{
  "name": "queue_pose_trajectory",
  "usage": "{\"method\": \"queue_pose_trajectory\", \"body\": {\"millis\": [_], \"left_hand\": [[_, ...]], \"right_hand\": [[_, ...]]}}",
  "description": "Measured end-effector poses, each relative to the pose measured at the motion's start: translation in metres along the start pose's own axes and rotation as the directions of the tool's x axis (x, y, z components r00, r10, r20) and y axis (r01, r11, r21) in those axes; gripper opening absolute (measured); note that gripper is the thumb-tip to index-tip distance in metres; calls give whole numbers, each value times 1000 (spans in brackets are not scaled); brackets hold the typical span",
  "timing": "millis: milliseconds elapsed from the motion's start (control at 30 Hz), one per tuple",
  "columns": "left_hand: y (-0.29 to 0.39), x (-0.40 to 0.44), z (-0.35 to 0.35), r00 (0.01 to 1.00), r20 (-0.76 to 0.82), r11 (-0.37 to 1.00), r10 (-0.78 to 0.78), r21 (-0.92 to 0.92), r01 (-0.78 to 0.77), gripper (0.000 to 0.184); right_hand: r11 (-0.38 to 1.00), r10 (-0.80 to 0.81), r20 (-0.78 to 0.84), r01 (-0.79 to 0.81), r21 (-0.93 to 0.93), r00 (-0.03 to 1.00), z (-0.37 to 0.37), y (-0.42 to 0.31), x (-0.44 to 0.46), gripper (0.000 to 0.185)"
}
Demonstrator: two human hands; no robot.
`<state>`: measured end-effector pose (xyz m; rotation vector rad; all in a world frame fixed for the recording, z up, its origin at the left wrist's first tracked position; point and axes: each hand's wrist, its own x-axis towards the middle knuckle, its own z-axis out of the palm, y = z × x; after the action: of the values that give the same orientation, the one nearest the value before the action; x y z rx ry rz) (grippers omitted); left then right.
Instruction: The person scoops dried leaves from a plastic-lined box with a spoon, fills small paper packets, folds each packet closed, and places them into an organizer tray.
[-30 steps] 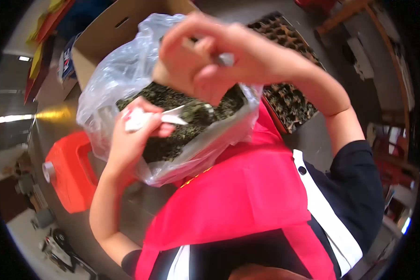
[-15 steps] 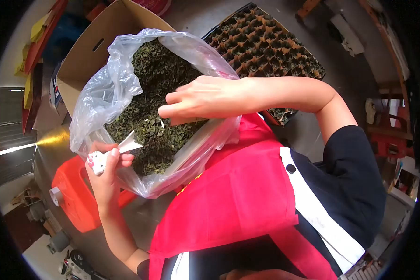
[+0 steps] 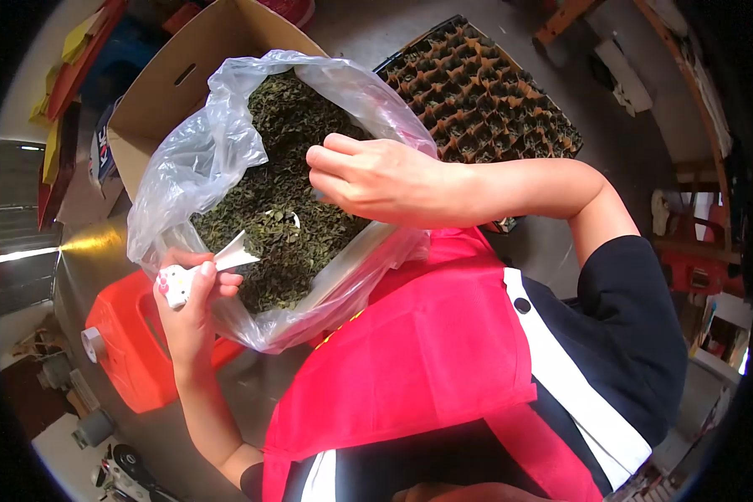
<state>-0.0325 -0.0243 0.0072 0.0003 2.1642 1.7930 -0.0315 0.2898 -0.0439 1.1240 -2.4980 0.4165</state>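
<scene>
Dried dark green leaves, looking like tea (image 3: 268, 197), fill a clear plastic bag (image 3: 176, 188) whose mouth is spread wide inside a cardboard box (image 3: 155, 105). At the bag's near left edge, my left hand (image 3: 194, 305) is closed around a white tool with a cat-face end (image 3: 174, 286) and a flared tip (image 3: 236, 253) over the leaves. My right hand (image 3: 376, 180) hangs above the right side of the leaves, fingers curled together; what they hold, if anything, is hidden. A small white curved piece (image 3: 296, 221) lies among the leaves.
A black crate of brown divided cells (image 3: 485, 96) with dark leafy bits stands behind on the floor. An orange jerrycan (image 3: 130, 343) is at the left, below my left hand. Red stools (image 3: 694, 259) stand at the far right.
My right hand has shifted a little to the right, away from the middle of the leaves. The small white curved piece shows more fully. My left hand stays nearly where it was.
</scene>
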Motion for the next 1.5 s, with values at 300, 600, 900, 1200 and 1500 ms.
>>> {"method": "queue_pose_trajectory", "body": {"millis": [300, 600, 900, 1200, 1500], "left_hand": [[2, -1, 9, 999, 43, 1000, 22, -5, -22, 13], [6, 2, 3, 997, 38, 992, 68, -105, -64, 14], [6, 12, 16, 988, 130, 994, 88, -72, -79, 10], [17, 18, 40, 961, 261, 985, 92, 116, -126, 14], [63, 24, 54, 897, 360, 774, 255, 480, -413, 20]], "right_hand": [[962, 272, 130, -265, -72, 953, -3, -11, 2, 23], [938, 122, 76, -140, 318, 990, -6, -12, 16, 13], [723, 220, 284, -351, 595, 933, 2, -6, 7, 21], [801, 249, 286, -363, 476, 925, -9, -13, 4, 24], [773, 250, 272, -361, 521, 929, -12, -12, 3, 27]]}}
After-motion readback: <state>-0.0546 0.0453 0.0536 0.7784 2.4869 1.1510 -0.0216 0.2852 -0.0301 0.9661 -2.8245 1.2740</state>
